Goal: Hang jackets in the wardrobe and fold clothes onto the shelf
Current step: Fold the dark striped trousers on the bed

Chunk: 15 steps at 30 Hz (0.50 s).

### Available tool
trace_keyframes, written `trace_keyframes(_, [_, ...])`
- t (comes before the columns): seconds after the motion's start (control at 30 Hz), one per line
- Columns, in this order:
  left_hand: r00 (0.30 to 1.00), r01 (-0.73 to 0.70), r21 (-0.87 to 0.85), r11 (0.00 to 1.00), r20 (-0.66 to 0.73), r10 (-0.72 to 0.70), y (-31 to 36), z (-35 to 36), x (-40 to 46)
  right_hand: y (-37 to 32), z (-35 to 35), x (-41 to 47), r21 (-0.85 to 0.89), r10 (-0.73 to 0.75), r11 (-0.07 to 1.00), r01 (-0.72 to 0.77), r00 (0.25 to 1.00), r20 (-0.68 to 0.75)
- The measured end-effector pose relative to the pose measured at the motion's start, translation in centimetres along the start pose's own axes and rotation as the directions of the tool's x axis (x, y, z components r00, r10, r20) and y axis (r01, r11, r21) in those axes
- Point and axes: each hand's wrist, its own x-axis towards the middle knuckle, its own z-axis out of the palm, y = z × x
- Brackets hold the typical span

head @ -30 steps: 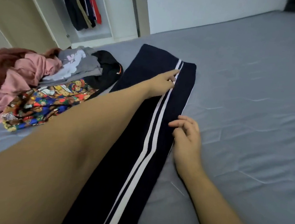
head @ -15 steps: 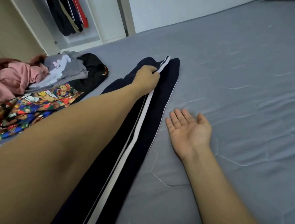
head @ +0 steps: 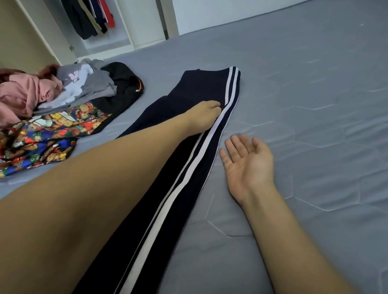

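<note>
Folding step — left hand (head: 203, 118) pinches navy white-striped track pants (head: 186, 169); right hand (head: 248, 165) lies open, palm up — next, double them over.

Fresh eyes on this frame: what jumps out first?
The long navy track trousers with white side stripes, laid lengthwise down the middle of the grey quilted bed, with the left hand on them near the waistband. The right hand lies palm up on the sheet beside them. At far left sits a heap of unfolded clothes, topped by a pink top and a bright cartoon-bear print.
</note>
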Motion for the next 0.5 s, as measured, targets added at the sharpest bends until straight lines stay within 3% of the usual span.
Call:
trace_keyframes(0.1, [0.987, 0.110, 0.317, 0.942, -0.149, -0.066, -2.8, -0.7, -7.0, 1.0, 0.6, -0.3, -0.227, -0.094, 0.969, 0.093, 0.996, 0.005])
trace_keyframes(0.2, [0.972, 0.233, 0.505, 0.831, -0.133, -0.192, -7.0, -1.7, -17.4, 2.2, 1.1, -1.0, -0.591, -0.201, 0.786, 0.182, 0.979, 0.034])
trace_keyframes(0.27, [0.959, 0.251, 0.556, 0.792, -0.032, -0.282, -8.8, -1.7, -24.4, 3.1, 1.5, -2.0, -0.757, -0.196, 0.626, 0.187, 0.977, 0.079])
trace_keyframes(0.37, [0.953, 0.221, 0.586, 0.779, 0.039, -0.300, -10.2, -2.5, -30.5, 4.9, 1.5, -4.3, -0.887, -0.105, 0.423, 0.184, 0.982, 0.154])
trace_keyframes(0.43, [0.935, 0.280, 0.621, 0.732, -0.005, -0.354, -11.0, -4.0, -32.2, 5.9, 1.3, -5.9, -0.934, -0.071, 0.306, 0.183, 0.983, 0.169])
trace_keyframes(0.5, [0.882, 0.429, 0.613, 0.663, -0.124, -0.455, -11.9, -5.5, -33.6, 6.4, 1.6, -7.6, -0.945, -0.060, 0.292, 0.146, 0.989, 0.134])
